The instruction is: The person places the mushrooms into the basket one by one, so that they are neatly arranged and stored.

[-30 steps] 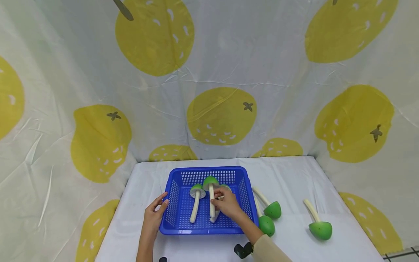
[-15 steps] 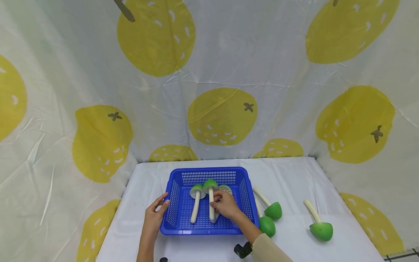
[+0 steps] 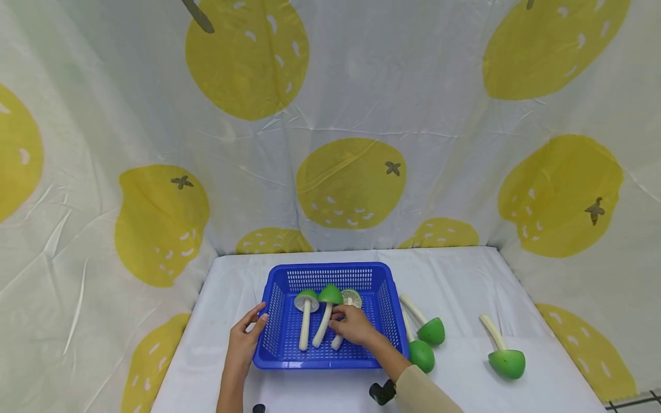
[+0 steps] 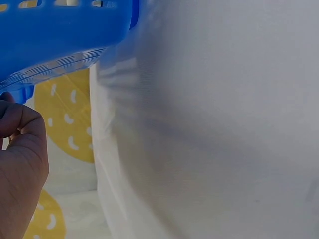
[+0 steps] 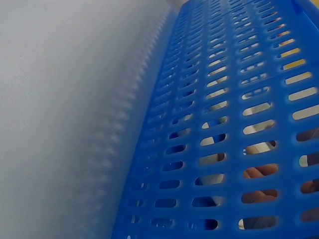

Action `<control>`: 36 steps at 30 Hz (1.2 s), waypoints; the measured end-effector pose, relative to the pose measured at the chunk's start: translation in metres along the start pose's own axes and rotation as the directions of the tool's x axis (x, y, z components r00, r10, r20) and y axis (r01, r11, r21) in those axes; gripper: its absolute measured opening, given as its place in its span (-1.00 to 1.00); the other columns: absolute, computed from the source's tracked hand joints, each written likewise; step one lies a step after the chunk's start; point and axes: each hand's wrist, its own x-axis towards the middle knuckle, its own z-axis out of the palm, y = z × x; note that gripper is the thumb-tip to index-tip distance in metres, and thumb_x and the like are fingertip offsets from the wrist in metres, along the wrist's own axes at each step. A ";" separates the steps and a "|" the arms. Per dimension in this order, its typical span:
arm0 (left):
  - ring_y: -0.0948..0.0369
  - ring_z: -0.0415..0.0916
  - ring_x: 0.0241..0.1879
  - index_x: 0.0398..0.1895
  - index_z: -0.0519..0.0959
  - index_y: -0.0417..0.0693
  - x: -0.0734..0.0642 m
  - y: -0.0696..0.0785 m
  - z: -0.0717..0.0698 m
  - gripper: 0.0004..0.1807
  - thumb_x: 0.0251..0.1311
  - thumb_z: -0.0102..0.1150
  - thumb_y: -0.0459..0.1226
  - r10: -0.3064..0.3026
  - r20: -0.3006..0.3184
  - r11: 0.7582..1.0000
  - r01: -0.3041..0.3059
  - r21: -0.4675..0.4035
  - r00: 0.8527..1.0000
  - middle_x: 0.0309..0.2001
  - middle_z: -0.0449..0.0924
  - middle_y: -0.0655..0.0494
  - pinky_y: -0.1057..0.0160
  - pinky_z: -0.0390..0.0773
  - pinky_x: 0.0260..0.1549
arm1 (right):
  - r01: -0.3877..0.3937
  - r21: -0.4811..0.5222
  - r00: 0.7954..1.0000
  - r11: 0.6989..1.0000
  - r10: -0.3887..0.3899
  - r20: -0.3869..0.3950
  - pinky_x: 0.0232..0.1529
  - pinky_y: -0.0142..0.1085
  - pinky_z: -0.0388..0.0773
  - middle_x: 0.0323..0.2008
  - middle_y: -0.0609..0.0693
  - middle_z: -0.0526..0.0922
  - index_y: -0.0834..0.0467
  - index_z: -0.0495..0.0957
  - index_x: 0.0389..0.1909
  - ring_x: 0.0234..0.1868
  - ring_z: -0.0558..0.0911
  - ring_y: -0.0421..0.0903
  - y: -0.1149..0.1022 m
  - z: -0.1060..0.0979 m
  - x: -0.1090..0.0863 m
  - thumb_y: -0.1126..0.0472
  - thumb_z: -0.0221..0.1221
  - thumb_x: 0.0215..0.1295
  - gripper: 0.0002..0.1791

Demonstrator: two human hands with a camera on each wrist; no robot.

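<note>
Three toy mushrooms with green caps and pale stems lie in the blue basket (image 3: pixel 304 365) in the head view. They are a left mushroom (image 3: pixel 306 324), a middle mushroom (image 3: pixel 330 294) and a right mushroom (image 3: pixel 353 298), partly hidden by my right hand (image 3: pixel 353 326). That hand reaches over the basket's right wall, its loosely bent fingertips right beside the middle mushroom's stem. At the left wall, my left hand (image 3: pixel 245 338) grips the rim between fingers and thumb. The left wrist view catches part of this hand (image 4: pixel 22 164) by the basket's underside.
Right of the basket, two more mushrooms (image 3: pixel 431 331) (image 3: pixel 420 355) lie close together, and another mushroom (image 3: pixel 506 363) is farther right. A black object (image 3: pixel 383 393) sits in front of the basket. Lemon-print cloth (image 3: pixel 351 115) surrounds the white table (image 3: pixel 459 298).
The middle mushroom, pinched upright-looking by the right hand before, now lies slanted in the basket, its stem end swung left. The right fingers have loosened from it. The left hand stays put.
</note>
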 end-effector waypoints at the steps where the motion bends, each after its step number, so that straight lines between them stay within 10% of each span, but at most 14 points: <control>1: 0.10 0.41 0.04 0.38 0.56 0.22 0.000 0.000 0.000 -0.43 0.35 0.27 0.12 0.003 -0.001 1.000 -0.003 0.003 1.000 0.10 0.47 -0.02 0.32 0.49 -0.12 | -0.006 -0.001 1.000 1.000 0.006 0.003 -0.30 -0.30 0.64 -0.02 0.24 0.73 0.45 0.50 0.25 -0.28 0.76 -0.03 0.001 0.000 -0.001 0.27 0.24 0.36 -0.49; 13: 0.12 0.42 -0.02 0.35 0.58 0.23 0.001 0.001 0.001 -0.47 0.35 0.28 0.09 0.019 -0.009 1.000 -0.019 0.006 1.000 0.08 0.50 -0.02 0.33 0.48 -0.16 | -0.034 -0.105 0.999 0.994 0.029 -0.046 0.02 0.01 0.64 -0.05 0.20 0.72 0.45 0.57 0.14 -0.01 0.70 0.12 -0.004 -0.015 -0.017 0.23 0.24 0.38 -0.56; 36: 0.13 0.41 -0.04 0.36 0.57 0.26 0.001 -0.001 0.000 -0.41 0.31 0.29 0.16 -0.012 -0.008 1.000 0.012 -0.006 1.000 0.10 0.46 0.00 0.34 0.48 -0.18 | 0.054 0.022 0.947 0.998 -0.044 -0.317 -0.23 -0.39 0.65 -0.20 0.05 0.74 0.27 0.67 0.02 -0.23 0.72 -0.14 -0.004 -0.075 -0.038 0.33 0.26 0.36 -0.75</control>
